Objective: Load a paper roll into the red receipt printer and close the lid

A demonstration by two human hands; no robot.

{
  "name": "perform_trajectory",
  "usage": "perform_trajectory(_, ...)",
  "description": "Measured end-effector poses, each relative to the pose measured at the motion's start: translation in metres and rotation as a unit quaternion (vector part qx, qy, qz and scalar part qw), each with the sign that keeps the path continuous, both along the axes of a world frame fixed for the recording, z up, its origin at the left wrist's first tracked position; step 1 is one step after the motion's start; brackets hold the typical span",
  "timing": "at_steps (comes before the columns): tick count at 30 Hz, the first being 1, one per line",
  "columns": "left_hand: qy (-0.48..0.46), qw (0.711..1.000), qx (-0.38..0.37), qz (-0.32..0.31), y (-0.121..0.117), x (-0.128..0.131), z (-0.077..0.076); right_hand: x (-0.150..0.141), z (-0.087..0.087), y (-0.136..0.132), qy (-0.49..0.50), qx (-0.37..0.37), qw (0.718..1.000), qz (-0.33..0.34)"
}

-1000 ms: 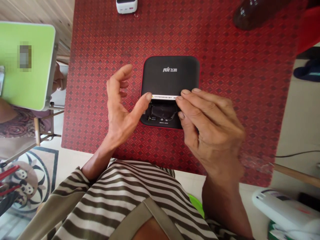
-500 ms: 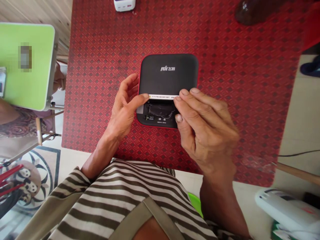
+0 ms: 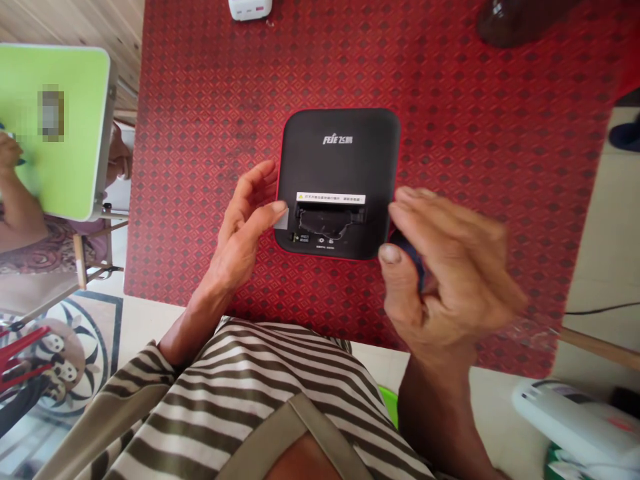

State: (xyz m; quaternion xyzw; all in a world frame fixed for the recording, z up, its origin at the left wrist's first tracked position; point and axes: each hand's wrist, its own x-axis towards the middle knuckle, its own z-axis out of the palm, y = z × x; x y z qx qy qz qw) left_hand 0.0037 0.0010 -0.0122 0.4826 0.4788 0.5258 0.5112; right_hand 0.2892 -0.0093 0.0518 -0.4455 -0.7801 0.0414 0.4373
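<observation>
A black box (image 3: 340,160) with a red rim and white lettering lies on the red patterned tablecloth (image 3: 200,100). Its near end shows an open recess (image 3: 327,223) with wires, under a white label strip (image 3: 330,198). My left hand (image 3: 240,233) grips the box's near left corner, thumb on top and fingers curled along the side. My right hand (image 3: 450,267) hovers just off the box's near right corner, blurred. It pinches a small dark piece (image 3: 414,259) between thumb and fingers.
A small white device (image 3: 250,8) sits at the table's far edge and a dark rounded object (image 3: 520,20) at the far right. To the left stand a green table (image 3: 50,127) and another person's arm (image 3: 20,200). A white appliance (image 3: 575,420) lies at lower right.
My right hand has pulled away from the box's near end to the right, carrying a small dark piece; the recess now lies uncovered. My left hand closed onto the box's left corner.
</observation>
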Motion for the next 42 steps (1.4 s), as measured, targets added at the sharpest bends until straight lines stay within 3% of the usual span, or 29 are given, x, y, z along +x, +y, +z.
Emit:
perform_trajectory(5,-0.021,1.0,-0.02,-0.003,-0.018,0.002,0.015,-0.007,-0.013,-0.02,0.032,-0.026,0.995,-0.092)
perform_trajectory(14,-0.033,0.995,-0.074,0.057,-0.016,0.021,0.039,-0.028,-0.03,-0.046,0.12,-0.108,0.975,-0.153)
perform_trajectory(20,-0.027,0.998,-0.039,0.045,-0.017,0.023,0.028,-0.03,-0.041,-0.049,0.112,-0.097,0.976,-0.162)
perform_trajectory(25,0.021,0.999,-0.023,0.008,-0.016,0.018,0.014,-0.035,-0.044,-0.043,0.17,-0.081,0.969,-0.161)
perform_trajectory(33,0.016,0.999,-0.021,0.023,-0.017,0.021,0.013,-0.039,-0.048,-0.042,0.22,-0.099,0.954,-0.177)
perform_trajectory(37,0.001,1.0,-0.007,0.025,-0.02,0.02,0.009,-0.024,-0.033,-0.033,0.152,-0.066,0.973,-0.158)
perform_trajectory(40,-0.001,1.0,0.007,0.028,-0.019,0.018,0.004,-0.014,-0.005,-0.014,0.028,0.0,0.99,-0.141)
perform_trajectory(42,0.013,0.999,0.023,0.03,-0.016,0.018,0.001,-0.013,0.013,0.005,-0.031,-0.009,0.997,-0.071)
